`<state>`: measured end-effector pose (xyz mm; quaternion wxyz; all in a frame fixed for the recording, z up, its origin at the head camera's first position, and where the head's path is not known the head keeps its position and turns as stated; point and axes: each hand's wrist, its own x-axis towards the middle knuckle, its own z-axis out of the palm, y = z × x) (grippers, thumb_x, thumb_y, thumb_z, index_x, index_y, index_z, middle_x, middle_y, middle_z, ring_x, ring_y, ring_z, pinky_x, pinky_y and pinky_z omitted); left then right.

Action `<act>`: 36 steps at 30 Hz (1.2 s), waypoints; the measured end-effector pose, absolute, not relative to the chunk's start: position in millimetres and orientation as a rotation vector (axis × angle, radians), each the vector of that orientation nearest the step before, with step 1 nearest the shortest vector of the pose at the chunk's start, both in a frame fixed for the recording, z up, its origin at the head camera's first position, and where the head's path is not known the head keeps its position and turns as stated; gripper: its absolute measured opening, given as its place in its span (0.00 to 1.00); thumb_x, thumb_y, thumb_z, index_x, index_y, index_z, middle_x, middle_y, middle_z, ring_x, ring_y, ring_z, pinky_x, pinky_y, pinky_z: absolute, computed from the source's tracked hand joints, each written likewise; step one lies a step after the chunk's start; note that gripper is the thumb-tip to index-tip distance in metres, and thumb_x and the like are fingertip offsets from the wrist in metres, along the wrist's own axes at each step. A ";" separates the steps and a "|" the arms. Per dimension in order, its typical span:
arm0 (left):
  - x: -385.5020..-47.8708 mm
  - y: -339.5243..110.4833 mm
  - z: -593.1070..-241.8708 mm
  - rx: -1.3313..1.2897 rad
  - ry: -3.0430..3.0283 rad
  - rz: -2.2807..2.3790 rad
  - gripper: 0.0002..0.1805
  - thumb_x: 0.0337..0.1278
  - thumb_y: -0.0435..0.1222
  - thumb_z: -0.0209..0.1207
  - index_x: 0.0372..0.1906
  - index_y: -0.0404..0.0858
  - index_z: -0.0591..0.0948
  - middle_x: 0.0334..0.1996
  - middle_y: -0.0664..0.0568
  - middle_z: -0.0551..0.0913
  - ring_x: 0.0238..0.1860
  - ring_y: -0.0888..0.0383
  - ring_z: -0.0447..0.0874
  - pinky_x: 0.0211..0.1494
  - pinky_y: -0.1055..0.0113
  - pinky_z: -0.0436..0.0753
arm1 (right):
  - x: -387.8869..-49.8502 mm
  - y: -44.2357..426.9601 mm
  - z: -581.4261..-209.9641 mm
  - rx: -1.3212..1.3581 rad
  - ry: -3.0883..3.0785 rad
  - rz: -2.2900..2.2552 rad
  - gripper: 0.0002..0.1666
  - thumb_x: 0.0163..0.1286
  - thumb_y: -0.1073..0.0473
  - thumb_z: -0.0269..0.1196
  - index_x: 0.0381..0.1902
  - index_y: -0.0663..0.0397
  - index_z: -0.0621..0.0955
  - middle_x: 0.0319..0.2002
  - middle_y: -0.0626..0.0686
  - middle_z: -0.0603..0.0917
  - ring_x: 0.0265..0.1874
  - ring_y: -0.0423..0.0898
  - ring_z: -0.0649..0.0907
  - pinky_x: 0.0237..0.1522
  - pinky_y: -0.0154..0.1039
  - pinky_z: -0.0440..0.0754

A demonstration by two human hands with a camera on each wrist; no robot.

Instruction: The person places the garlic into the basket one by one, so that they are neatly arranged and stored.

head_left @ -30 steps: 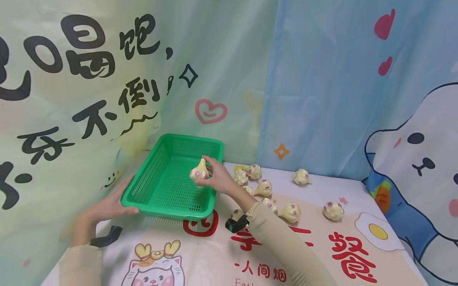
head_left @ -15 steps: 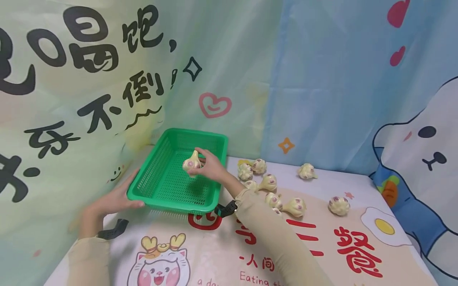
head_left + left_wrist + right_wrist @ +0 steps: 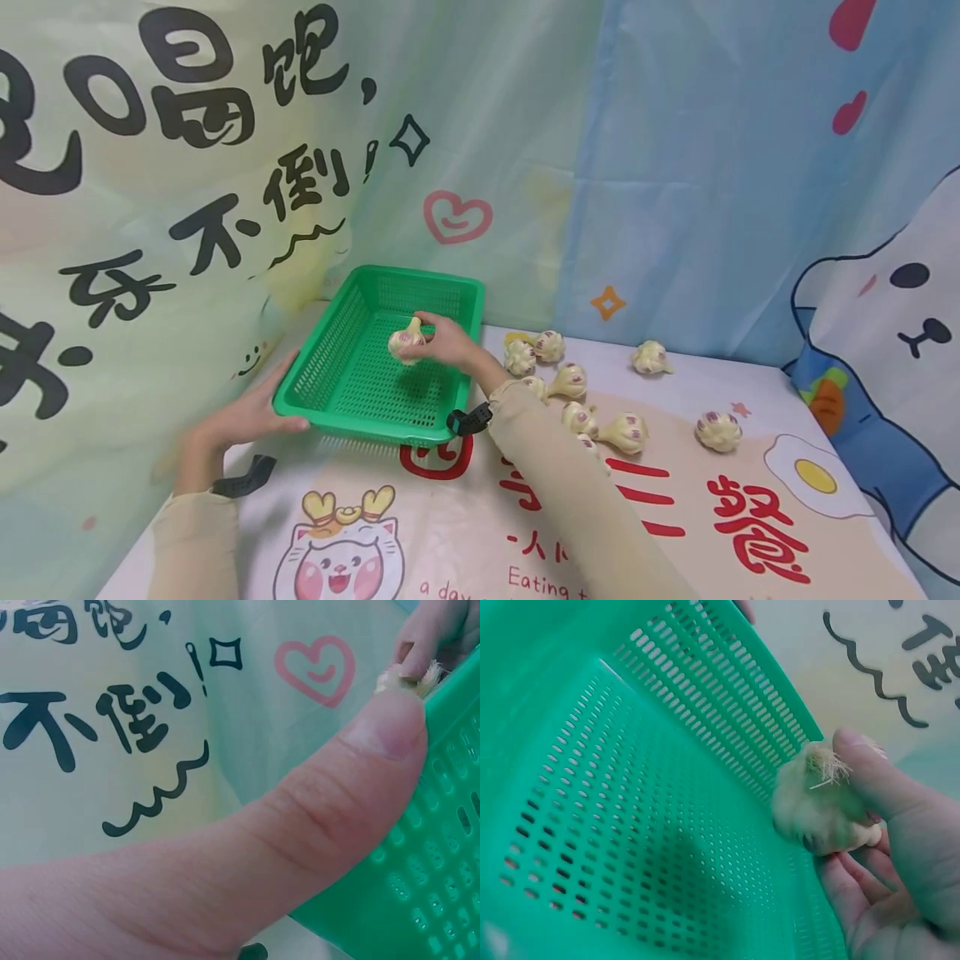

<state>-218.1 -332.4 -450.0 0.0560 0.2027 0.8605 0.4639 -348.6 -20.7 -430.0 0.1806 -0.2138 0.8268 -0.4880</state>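
Observation:
A green perforated plastic basket stands at the left back of the table. With its thumb along the near rim, my left hand grips the basket's near left corner; its other fingers are hidden. Inside the rim, over the basket floor, my right hand pinches a garlic bulb. The right wrist view shows the bulb's rootlets turned toward the thumb and the fingers beneath. No other bulb is seen in the basket.
Several garlic bulbs lie grouped right of the basket, partly behind the right sleeve. One bulb lies near the table's back edge, and another farther right. Printed curtains rise behind the table.
The right hand has carried the garlic bulb leftward, farther over the basket's inside. The left hand keeps its hold on the corner. The head view has shifted slightly.

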 end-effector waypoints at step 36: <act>-221.4 -338.2 -456.2 0.549 2.556 1.452 0.64 0.45 0.33 0.70 0.75 0.57 0.34 0.75 0.40 0.44 0.67 0.43 0.54 0.59 0.82 0.58 | -347.5 -43.6 -437.6 -0.526 2.686 -0.664 0.50 0.55 0.46 0.71 0.72 0.50 0.63 0.66 0.58 0.71 0.68 0.58 0.66 0.66 0.49 0.67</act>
